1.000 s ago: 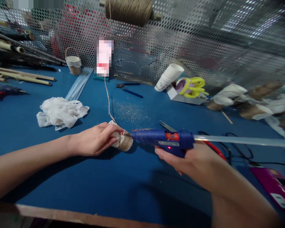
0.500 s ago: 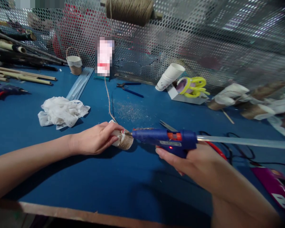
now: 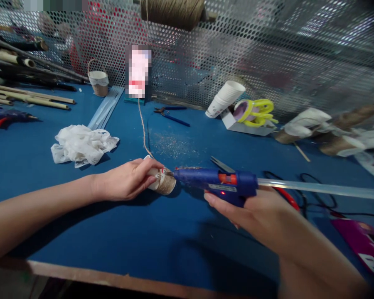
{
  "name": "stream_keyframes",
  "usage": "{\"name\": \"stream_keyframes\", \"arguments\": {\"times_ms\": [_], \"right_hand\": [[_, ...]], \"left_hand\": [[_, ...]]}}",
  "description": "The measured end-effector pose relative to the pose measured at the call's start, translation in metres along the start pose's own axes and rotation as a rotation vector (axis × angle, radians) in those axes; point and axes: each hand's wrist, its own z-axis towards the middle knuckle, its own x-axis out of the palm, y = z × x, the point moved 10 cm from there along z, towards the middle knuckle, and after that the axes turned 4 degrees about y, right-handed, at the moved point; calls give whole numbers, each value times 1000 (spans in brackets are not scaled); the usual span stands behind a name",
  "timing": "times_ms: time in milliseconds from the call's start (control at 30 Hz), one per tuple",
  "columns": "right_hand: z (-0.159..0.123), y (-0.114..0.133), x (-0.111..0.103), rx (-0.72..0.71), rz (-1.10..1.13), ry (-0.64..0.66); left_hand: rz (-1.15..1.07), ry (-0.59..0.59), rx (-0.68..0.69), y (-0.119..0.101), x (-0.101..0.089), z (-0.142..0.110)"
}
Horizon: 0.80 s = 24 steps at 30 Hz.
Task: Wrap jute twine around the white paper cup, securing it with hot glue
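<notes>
My left hand (image 3: 129, 179) is closed round a small paper cup (image 3: 166, 182) that lies tilted on its side above the blue table. Twine covers the cup's right-hand end, and the white part is mostly behind my fingers. From the cup a strand of twine (image 3: 142, 128) runs up toward the spool of twine (image 3: 174, 12) on the mesh. My right hand (image 3: 249, 216) grips a blue hot glue gun (image 3: 218, 182), whose small lamp glows red. Its nozzle points left and meets the cup by the twine's edge. A long clear glue stick (image 3: 314, 187) sticks out of the back.
Scissors (image 3: 221, 164) with red handles lie behind the glue gun. Pliers (image 3: 174, 115), stacked paper cups (image 3: 226, 99) and yellow-handled scissors (image 3: 257, 112) stand farther back. Crumpled white lace (image 3: 82, 144) and another glue gun (image 3: 9, 117) are at left, a purple power strip (image 3: 358, 245) at right.
The view has shifted slightly. Both hands hold the same cup and glue gun, and the nozzle stays at the cup with only small movement along it.
</notes>
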Motion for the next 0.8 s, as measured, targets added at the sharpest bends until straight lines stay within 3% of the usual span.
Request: {"name": "stream_keyframes", "arguments": {"times_ms": [567, 800], "right_hand": [[1, -3, 2, 39, 32, 10], [-3, 7, 3, -24, 36, 23]], "left_hand": [[-5, -14, -20, -1, -2, 1], [-45, 1, -69, 3, -2, 1]]}}
